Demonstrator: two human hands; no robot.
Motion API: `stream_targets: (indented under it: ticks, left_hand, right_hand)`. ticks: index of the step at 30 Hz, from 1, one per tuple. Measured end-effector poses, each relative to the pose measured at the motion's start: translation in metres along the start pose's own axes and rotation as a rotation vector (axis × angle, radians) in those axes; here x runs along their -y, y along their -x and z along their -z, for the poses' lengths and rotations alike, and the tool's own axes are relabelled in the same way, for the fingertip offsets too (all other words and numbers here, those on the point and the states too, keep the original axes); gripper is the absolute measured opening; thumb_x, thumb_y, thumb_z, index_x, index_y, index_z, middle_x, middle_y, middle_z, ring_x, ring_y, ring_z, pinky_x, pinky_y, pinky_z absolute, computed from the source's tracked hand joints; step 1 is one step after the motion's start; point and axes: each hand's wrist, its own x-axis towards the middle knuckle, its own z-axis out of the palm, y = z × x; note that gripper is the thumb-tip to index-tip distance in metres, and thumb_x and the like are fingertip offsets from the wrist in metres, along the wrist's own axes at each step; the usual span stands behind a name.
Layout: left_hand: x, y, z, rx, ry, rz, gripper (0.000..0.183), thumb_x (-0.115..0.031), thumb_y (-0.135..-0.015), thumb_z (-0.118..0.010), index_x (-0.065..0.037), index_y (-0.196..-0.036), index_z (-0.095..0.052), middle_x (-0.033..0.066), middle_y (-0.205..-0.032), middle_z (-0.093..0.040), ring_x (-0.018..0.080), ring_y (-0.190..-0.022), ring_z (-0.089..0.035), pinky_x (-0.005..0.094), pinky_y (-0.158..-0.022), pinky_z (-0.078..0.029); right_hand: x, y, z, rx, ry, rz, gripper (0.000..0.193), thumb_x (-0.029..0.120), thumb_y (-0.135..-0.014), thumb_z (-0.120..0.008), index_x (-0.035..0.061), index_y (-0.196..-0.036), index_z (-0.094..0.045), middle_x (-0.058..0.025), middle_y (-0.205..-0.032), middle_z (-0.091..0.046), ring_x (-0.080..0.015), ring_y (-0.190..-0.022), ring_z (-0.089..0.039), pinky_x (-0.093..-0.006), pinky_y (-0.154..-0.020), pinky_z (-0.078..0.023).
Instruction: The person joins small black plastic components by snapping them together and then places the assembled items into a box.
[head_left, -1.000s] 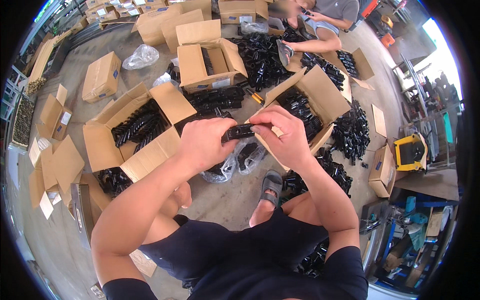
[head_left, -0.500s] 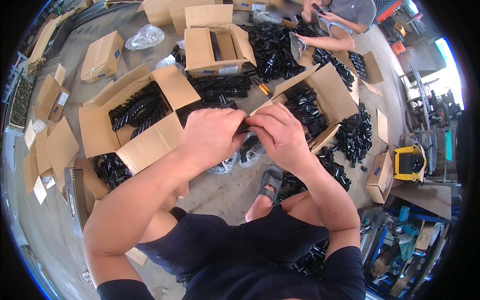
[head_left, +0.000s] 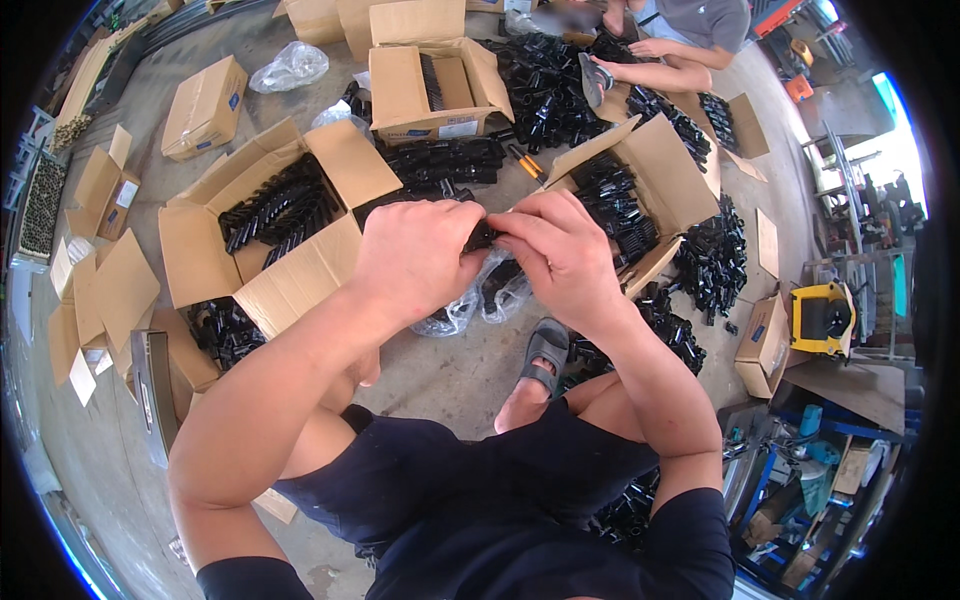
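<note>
Before my chest, my left hand [head_left: 415,255] is closed around a small black plastic part [head_left: 481,237], most of which its fingers hide. The fingertips of my right hand [head_left: 560,258] pinch together at the near end of that same part. Below the hands lies a clear plastic bag [head_left: 452,316] on the floor. An open cardboard box [head_left: 300,283] to the left holds rows of black plastic parts [head_left: 277,212]. To the right, another open carton [head_left: 680,180] contains more such black parts [head_left: 607,205].
Heaps of black parts [head_left: 545,95] cover the floor ahead, with another pile [head_left: 715,255] at right. A co-worker [head_left: 690,40] sits at the far right. An orange-handled tool [head_left: 527,165] lies between the boxes. A third open box [head_left: 400,95] stands beyond, and a closed carton [head_left: 205,108] at far left.
My fingers have shifted slightly around the black part, both hands staying together. The co-worker's hands have dropped from the raised piece toward the floor pile.
</note>
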Motion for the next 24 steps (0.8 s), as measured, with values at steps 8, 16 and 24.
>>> stream_targets:
  ticks: [8,16,24]
  left_hand:
    - [-0.0016,-0.0015,-0.0023,0.033,0.000,-0.006,0.032,-0.021,-0.072,-0.081,-0.011,-0.100,-0.069,0.0072,-0.091,-0.073,0.0289,-0.083,-0.070,0.0410,-0.067,-0.056]
    - [-0.0056,-0.0025,-0.0005,0.001,0.020,-0.020,0.034,-0.020,-0.071,-0.082,-0.011,-0.101,-0.070,0.0067,-0.091,-0.073,0.0281,-0.084,-0.070,0.0407,-0.067,-0.055]
    - [-0.0081,-0.0008,-0.0018,-0.014,-0.002,-0.066,0.034,-0.018,-0.068,-0.082,-0.012,-0.099,-0.070,0.0052,-0.089,-0.073,0.0267,-0.082,-0.070,0.0401,-0.067,-0.055]
  right_hand:
    - [0.0050,-0.0043,-0.0013,0.006,0.068,0.069,0.020,-0.001,-0.075,-0.072,0.0035,-0.094,-0.068,-0.0075,-0.094,-0.061,-0.0274,-0.087,-0.059,-0.0361,-0.072,-0.053]
    - [0.0026,-0.0017,-0.0036,-0.031,-0.037,-0.027,0.015,0.002,-0.077,-0.073,0.0035,-0.090,-0.066,-0.0097,-0.092,-0.062,-0.0304,-0.086,-0.060,-0.0392,-0.072,-0.053]
    - [0.0101,0.0018,0.0011,0.007,0.140,-0.002,0.015,0.005,-0.078,-0.073,0.0052,-0.092,-0.067,-0.0065,-0.089,-0.060,-0.0262,-0.084,-0.059,-0.0362,-0.071,-0.052]
